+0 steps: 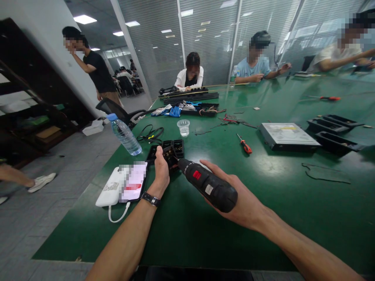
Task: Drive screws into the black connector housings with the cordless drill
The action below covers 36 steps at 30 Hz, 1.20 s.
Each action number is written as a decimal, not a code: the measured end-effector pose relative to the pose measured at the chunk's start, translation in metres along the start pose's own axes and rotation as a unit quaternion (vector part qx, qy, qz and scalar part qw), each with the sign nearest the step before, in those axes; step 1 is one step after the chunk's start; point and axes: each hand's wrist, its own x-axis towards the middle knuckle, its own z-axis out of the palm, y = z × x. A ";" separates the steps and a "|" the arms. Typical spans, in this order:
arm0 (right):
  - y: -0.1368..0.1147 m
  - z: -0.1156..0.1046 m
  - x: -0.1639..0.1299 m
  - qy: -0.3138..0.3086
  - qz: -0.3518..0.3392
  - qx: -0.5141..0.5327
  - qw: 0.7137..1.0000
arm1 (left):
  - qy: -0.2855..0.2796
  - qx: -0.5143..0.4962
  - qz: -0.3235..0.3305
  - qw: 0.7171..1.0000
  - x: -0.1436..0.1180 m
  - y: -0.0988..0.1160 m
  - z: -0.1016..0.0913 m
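Green table, glass partitions (ceiling lights)

1. The left hand covers the near edge of the black plastic part, so its grip underneath cannot be seen.
2. The tip of the electric screwdriver is lost against that dark part; whether the bit touches a screw is too small to tell.
3. The right hand has its palm and most fingers hidden behind the tool body.
4. The phone screen, lower left of centre, is blurred out.
5. Both forearms are cut off by the bottom edge.
6. A leg and white shoe enter at the left edge, the person cut off.
7. Faces of the seated people at the top are blurred.
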 end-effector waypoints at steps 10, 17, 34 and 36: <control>0.005 -0.003 -0.003 -0.009 0.004 -0.013 1.000 | -0.013 -0.006 0.014 1.000 0.000 -0.005 -0.003; 0.001 -0.004 -0.002 0.003 0.001 -0.033 0.999 | 0.001 -0.007 0.044 0.999 0.001 -0.005 -0.002; -0.004 -0.004 -0.002 0.013 -0.004 -0.051 0.999 | -0.006 -0.003 0.044 0.999 -0.001 -0.004 -0.003; -0.002 -0.004 -0.002 0.013 -0.009 -0.046 0.999 | -0.009 0.006 0.040 0.999 -0.001 -0.002 -0.002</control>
